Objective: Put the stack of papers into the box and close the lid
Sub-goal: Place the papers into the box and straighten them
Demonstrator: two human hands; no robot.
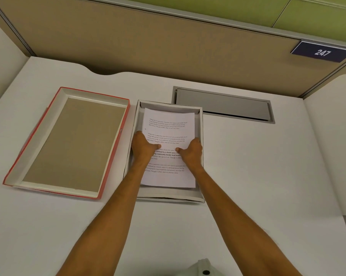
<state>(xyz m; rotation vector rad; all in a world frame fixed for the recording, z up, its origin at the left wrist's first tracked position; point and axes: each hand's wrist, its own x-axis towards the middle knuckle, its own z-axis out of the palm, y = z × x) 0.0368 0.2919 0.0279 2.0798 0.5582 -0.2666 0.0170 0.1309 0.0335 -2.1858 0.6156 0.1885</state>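
Papers, a white printed stack (169, 136), sit between my palms: my left hand (143, 147) grips its nine o'clock edge and my right hand (192, 151) its three o'clock edge, thumbs pressed on the top sheet. I hold the stack inside the open white cardboard box (200, 124) on the white desk (247, 176). At nine o'clock lies the red-edged lid (72, 142), upturned. At one o'clock sits a grey cable hatch (223, 105).
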